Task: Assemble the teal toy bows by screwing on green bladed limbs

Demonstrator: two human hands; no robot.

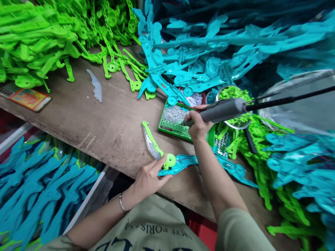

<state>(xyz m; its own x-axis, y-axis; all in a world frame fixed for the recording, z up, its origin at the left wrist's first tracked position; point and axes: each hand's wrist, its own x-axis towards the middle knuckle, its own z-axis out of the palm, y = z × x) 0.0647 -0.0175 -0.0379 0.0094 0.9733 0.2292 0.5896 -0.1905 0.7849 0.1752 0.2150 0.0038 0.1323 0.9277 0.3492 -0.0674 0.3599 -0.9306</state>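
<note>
My left hand [150, 176] presses on a folding plastic toy piece on the table, index finger by its round green joint and thumb along the near edge. The piece has a green arm with a grey blade [150, 143] and a long blue body [184, 161]. My right hand [198, 126] is wrapped round a grey electric screwdriver [225, 111], whose tip points down over a green perforated tray [170, 129]. Small silver screws [175, 114] lie heaped in that tray. Part of the blue body is hidden under my right forearm.
Green plastic parts [39, 42] are piled at the far left, blue ones [193, 66] at the back. A bowl of small green pieces [234, 96] stands right of the tray. A loose grey blade [95, 85] and a phone-like object [30, 99] lie left. A crate holds blue pieces [39, 188].
</note>
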